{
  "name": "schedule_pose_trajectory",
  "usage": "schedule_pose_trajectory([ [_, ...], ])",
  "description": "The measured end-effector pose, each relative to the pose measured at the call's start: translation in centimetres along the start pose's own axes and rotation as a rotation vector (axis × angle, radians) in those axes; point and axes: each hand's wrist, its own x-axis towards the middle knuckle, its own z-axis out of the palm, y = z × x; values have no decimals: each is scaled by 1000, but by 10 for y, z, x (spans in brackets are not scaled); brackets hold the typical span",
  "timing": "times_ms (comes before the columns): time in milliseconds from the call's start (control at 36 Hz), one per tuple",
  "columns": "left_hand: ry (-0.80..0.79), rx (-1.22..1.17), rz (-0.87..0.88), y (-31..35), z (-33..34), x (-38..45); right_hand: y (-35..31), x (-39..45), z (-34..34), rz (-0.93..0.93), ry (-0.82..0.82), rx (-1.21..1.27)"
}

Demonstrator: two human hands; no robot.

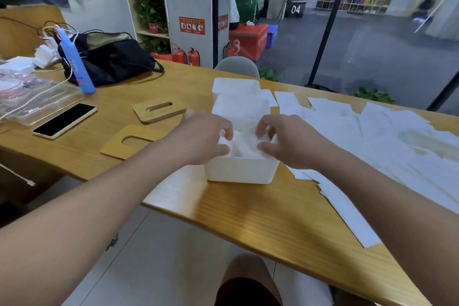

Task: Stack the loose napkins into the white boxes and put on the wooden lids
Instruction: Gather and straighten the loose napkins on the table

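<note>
Hands [244,140] hide the near box's [242,171] napkin stack.

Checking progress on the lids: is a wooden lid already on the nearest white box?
No: the nearest white box is open-topped, and both wooden lids lie on the table to its left.

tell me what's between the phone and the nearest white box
In the head view, two wooden lids lie on the table between the phone and the nearest white box; the left hand also crosses there.
</note>
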Motion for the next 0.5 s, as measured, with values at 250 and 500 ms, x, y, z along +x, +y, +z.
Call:
schedule_pose_trajectory([
  [250, -104, 200, -29, 9, 1, 18, 3, 7, 8, -64, 9, -204],
  [500, -434, 417, 62, 10, -8, 31, 13, 12, 7, -80, 66, -278],
])
